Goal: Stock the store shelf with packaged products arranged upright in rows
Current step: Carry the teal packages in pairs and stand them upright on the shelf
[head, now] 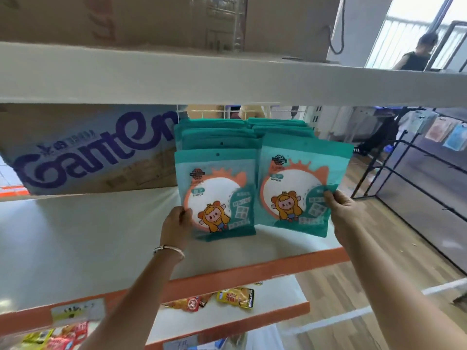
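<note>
Already two upright packet rows (247, 130) stood; the left hand (177, 223) pinched the left front packet (217, 195) at nine o'clock, the right hand (346, 213) the right front packet (300, 188) at three; more rows likely remained.

The cardboard box (88, 152) carries the word "Ganten" in big purple letters; the small characters above it are too blurred to read. The left teal packet (217, 195) and the right teal packet (300, 188) each show "MIRROR" under a small green label. A yellow snack packet (236, 298) has a black strip with a word like "KONCHEN", not certain. The handwritten price label (77, 313) is not legible.
</note>
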The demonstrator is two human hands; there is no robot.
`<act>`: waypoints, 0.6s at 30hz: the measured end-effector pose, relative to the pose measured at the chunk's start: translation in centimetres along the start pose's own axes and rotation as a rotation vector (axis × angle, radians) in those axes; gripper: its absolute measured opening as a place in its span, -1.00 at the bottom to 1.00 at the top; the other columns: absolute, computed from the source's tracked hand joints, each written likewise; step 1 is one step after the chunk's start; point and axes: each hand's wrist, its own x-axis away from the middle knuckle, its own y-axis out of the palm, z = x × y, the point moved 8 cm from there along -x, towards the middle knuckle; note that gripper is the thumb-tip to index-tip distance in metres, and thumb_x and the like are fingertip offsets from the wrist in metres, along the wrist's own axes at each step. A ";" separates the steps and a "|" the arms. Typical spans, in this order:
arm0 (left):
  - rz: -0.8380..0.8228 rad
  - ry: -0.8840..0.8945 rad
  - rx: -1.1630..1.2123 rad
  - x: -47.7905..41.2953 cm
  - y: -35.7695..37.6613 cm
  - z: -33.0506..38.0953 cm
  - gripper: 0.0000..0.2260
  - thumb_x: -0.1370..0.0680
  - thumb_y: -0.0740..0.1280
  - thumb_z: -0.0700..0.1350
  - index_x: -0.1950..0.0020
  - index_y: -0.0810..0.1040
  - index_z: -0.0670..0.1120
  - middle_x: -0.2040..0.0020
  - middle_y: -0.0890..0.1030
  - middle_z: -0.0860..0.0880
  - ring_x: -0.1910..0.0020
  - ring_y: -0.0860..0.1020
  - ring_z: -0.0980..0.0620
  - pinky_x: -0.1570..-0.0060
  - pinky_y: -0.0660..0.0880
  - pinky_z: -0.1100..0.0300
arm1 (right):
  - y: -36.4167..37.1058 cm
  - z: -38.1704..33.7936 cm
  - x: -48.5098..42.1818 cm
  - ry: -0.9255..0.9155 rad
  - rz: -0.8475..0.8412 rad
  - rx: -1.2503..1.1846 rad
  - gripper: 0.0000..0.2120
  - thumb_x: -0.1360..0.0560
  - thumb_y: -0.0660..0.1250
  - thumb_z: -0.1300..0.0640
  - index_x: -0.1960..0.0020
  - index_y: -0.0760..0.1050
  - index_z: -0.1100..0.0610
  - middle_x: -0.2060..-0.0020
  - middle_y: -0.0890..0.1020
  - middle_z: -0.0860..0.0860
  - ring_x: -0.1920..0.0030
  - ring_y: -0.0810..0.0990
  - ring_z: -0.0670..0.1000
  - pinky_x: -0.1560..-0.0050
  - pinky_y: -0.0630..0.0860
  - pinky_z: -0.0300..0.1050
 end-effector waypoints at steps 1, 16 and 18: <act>-0.030 -0.027 0.007 -0.1 0.7 -0.6 -0.80 -0.52 0.29 -0.11 0.02 0.50 -0.25 0.12 0.59 -0.13 0.14 0.54 -0.12 0.28 0.42 0.14 | 0.0 0.5 -0.8 0.017 -0.019 0.022 -0.84 -0.58 0.19 0.22 0.07 0.53 0.09 0.29 0.68 -0.08 0.26 0.62 -0.04 0.41 0.55 -0.28; 0.147 -0.024 -0.206 0.6 3.6 -1.0 -0.39 -0.24 0.56 -0.15 -0.20 0.38 -0.22 -0.13 0.46 -0.21 -0.12 0.43 -0.17 0.01 0.41 0.06 | -0.4 5.4 -4.8 -0.145 -0.067 0.960 0.12 -0.18 0.60 -0.03 -0.51 -0.05 -0.07 -0.41 0.16 0.05 -0.40 0.16 0.12 -0.37 0.18 0.18; 0.175 -0.039 -0.223 0.6 3.7 -0.8 -0.40 -0.26 0.55 -0.15 -0.22 0.37 -0.22 -0.15 0.44 -0.21 -0.14 0.42 -0.18 -0.03 0.42 0.02 | -0.5 6.2 -5.4 -0.138 -0.072 1.004 0.14 -0.16 0.59 -0.12 -0.50 -0.07 -0.07 -0.41 0.18 0.06 -0.40 0.18 0.12 -0.36 0.22 0.20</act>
